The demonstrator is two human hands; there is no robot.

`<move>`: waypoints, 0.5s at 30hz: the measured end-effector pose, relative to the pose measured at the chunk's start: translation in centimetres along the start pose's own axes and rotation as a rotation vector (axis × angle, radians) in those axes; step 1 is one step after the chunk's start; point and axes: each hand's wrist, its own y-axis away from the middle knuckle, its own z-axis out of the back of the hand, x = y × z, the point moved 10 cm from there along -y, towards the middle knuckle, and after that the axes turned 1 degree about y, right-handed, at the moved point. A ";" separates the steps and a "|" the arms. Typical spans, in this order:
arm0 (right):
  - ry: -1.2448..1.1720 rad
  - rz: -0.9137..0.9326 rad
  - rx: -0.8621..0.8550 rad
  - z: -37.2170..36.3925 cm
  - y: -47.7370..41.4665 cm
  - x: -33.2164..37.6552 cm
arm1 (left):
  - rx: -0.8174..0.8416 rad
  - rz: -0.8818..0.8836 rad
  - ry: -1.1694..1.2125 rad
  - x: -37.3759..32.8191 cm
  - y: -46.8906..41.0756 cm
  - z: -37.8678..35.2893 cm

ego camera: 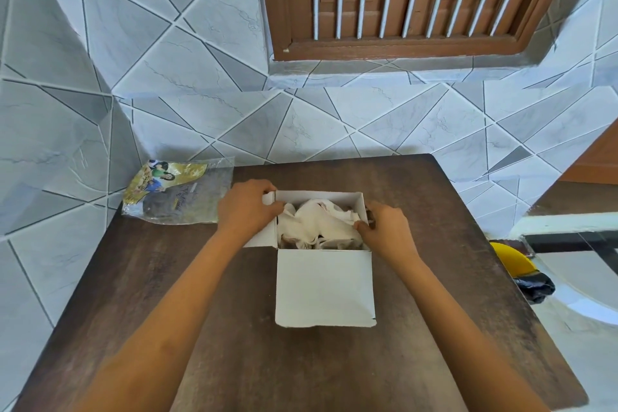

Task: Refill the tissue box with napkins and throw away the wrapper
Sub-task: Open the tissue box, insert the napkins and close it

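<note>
A white cardboard tissue box [324, 288] stands open in the middle of the dark wooden table [301, 361], its long lid flap folded toward me. Crumpled white napkins [317, 221] fill the inside. My left hand [247, 211] grips the box's left side flap at the far left corner. My right hand [384, 227] holds the right wall, with its thumb pressing on the napkins at the rim. The clear plastic wrapper [177, 192] with a printed yellow and green picture lies flat at the table's far left corner, apart from both hands.
Tiled walls stand close behind and to the left of the table. A brown window frame [401, 47] is above. To the right, beyond the table edge and lower down, sits a yellow bin [511, 261] with a black liner.
</note>
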 end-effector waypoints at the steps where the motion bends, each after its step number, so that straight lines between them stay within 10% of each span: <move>1: -0.061 0.019 -0.035 -0.1 -0.1 0.0 | -0.055 -0.005 0.016 -0.1 0.5 0.7; 7: -0.254 0.054 0.063 -4.0 -1.9 -1.4 | 0.091 0.011 0.015 0.4 4.8 -2.4; 15: 0.363 0.092 0.274 -8.7 -1.0 -5.8 | 0.600 -0.067 -0.079 -0.5 9.8 -11.8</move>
